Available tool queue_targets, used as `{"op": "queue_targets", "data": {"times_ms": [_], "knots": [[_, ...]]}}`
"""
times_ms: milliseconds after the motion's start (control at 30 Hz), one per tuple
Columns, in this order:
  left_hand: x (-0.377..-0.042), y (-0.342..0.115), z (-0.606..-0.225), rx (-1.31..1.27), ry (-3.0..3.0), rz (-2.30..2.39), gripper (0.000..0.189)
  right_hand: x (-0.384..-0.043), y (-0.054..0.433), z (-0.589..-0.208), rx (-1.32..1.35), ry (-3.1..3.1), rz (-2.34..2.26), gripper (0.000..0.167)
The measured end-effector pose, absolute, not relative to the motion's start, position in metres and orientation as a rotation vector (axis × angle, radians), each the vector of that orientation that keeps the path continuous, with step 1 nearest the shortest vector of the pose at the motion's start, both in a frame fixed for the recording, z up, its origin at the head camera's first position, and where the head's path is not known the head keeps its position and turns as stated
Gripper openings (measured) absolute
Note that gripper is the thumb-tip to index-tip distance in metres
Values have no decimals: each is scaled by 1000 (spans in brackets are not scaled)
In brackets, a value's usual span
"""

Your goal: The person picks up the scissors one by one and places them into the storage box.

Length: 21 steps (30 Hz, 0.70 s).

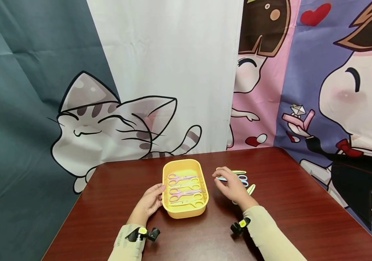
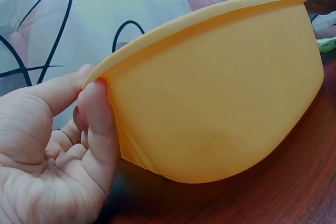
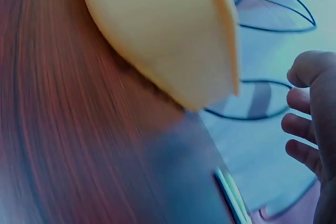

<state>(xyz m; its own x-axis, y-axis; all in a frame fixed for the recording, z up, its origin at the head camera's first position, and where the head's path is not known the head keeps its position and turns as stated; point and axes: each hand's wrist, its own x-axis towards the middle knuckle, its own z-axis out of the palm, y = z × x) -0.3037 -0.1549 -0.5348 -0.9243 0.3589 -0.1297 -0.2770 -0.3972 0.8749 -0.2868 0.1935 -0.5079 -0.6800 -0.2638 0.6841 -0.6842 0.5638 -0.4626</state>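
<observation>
My left hand (image 1: 150, 200) pinches the left rim of a yellow plastic box (image 1: 186, 214), thumb and finger on its edge in the left wrist view. Pink-handled scissors (image 1: 175, 197) and yellow-handled scissors (image 1: 197, 203) lie in rows inside the box. To the right of the box, my right hand (image 1: 232, 186) hovers with loosely bent fingers. No object shows in its grasp. Under and beside it on the table are scissors with blue handles (image 1: 243, 178) and green pieces (image 1: 239, 172), partly hidden by the hand. A further green-and-white pair (image 1: 251, 189) lies nearer, partly covered by the wrist.
Everything stands on a dark red-brown wooden table (image 1: 94, 214). Behind it hangs a cloth backdrop (image 1: 172, 65) with cartoon figures, close to the table's far edge. A small black wrist device (image 1: 140, 234) sits on each sleeve.
</observation>
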Motion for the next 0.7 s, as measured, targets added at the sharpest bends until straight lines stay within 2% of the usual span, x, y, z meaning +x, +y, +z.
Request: {"op": "queue_targets", "data": {"times_ms": [367,700], "knots": [[-301,-154,-538,77,1471,2367,6,-269,273,-541,703,-2299,896,29],[-303,-154,-537,82,1472,2362,5,-255,297,-549,723,-2501,762,41]]}}
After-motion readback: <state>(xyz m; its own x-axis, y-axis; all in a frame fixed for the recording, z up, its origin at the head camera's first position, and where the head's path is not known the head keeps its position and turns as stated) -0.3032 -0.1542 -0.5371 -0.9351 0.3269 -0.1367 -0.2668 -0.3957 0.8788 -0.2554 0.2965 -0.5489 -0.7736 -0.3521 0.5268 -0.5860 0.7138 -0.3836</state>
